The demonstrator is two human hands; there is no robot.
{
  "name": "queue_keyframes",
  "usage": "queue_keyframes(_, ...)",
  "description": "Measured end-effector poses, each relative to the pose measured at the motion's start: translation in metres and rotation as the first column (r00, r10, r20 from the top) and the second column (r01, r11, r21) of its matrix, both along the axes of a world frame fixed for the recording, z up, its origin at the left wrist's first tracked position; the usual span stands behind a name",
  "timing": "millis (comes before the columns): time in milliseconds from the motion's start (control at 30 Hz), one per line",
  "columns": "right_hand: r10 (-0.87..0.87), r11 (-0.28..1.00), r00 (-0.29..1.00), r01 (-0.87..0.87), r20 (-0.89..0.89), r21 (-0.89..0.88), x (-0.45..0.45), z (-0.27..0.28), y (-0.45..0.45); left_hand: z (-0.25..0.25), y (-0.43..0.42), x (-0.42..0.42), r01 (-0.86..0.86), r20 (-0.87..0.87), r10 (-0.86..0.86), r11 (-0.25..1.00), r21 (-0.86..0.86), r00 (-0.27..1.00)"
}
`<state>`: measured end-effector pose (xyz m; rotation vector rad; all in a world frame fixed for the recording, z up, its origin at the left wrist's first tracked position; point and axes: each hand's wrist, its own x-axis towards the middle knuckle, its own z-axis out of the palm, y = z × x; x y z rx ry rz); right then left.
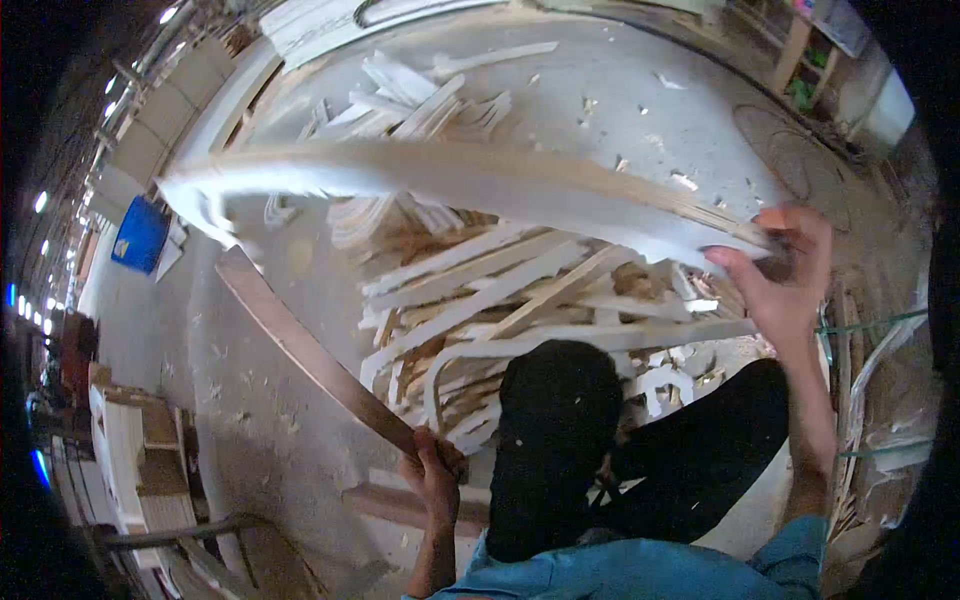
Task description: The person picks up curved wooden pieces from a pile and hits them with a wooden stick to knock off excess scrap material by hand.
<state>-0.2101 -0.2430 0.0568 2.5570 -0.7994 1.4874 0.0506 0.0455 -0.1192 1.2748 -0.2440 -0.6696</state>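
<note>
You are seated low over a grey concrete floor (330,460), its surface dusty and strewn with shavings and small wood chips (685,181). Your right hand (785,275) has thumb and fingers clamped on one end of the long pale piece (430,175), which is blurred and reaches across the view above the floor, bending down at its far end. Your left hand (432,472) is closed around the near end of the brown strip (310,345); its other end rises close to that bend, though you cannot tell whether the two touch. Below the pale piece, in front of your dark-trousered knees (558,440), lies a crisscrossed pile of bent wooden strips (500,300), with a looser heap of pale offcuts (415,100) beyond it. Off to your left, a blue container (140,235) sits on the floor near long stacked boards (160,125), and nearer you there is a stack of pale wooden parts (145,455). A shelf-like wooden frame (797,52) stands at the far right, and small bright lights dot the dark left side of the room.
</note>
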Motion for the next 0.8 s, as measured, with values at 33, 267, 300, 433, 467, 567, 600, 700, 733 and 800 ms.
queue_keyframes(33, -0.01, 0.999, 0.995, 0.007, 0.098, 0.04, 0.003, 0.007, 0.003, 0.001, -0.013, 0.001, 0.019, 0.002, -0.019, 1.0, -0.025, 1.0)
queue_keyframes(267, 0.236, 0.455, 0.97, -0.062, -0.053, 0.888, 0.044, 0.015, 0.015, 0.036, -0.063, 0.006, 0.313, 0.194, -0.306, 0.95, -0.007, 0.932)
queue_keyframes(300, 0.235, 0.458, 0.971, -0.071, -0.044, 0.886, 0.046, 0.001, 0.011, 0.037, -0.065, 0.01, 0.314, 0.204, -0.306, 0.949, -0.007, 0.93)
queue_keyframes(433, 0.318, 0.441, 0.943, -0.237, 0.096, 0.866, 0.04, -0.038, 0.002, 0.031, -0.051, 0.022, 0.264, 0.484, -0.315, 0.949, 0.173, 0.816)
queue_keyframes(467, 0.297, 0.404, 0.952, -0.189, 0.067, 0.895, 0.038, -0.042, 0.0, 0.028, -0.04, 0.022, 0.218, 0.428, -0.221, 0.974, 0.056, 0.876)
queue_keyframes(567, 0.264, 0.38, 0.963, -0.15, 0.048, 0.913, 0.034, -0.053, 0.0, 0.036, -0.028, 0.033, 0.115, 0.343, 0.045, 0.895, -0.431, 0.938)
queue_keyframes(600, 0.269, 0.437, 0.961, -0.184, 0.068, 0.881, 0.035, -0.053, -0.001, 0.047, -0.028, 0.035, 0.131, 0.346, 0.094, 0.81, -0.572, 0.933)
queue_keyframes(700, 0.278, 0.471, 0.954, -0.235, 0.109, 0.85, 0.032, -0.054, 0.001, 0.027, -0.059, 0.04, 0.099, 0.478, 0.254, 0.797, -0.596, 0.841)
queue_keyframes(733, 0.274, 0.455, 0.957, -0.221, 0.101, 0.863, 0.032, -0.049, 0.004, 0.006, -0.062, 0.05, 0.114, 0.735, 0.12, 0.959, -0.26, 0.667)
queue_keyframes(800, 0.262, 0.437, 0.96, -0.213, 0.102, 0.874, 0.032, -0.049, 0.002, -0.017, -0.065, 0.056, 0.07, 0.775, -0.443, 0.883, 0.464, 0.45)
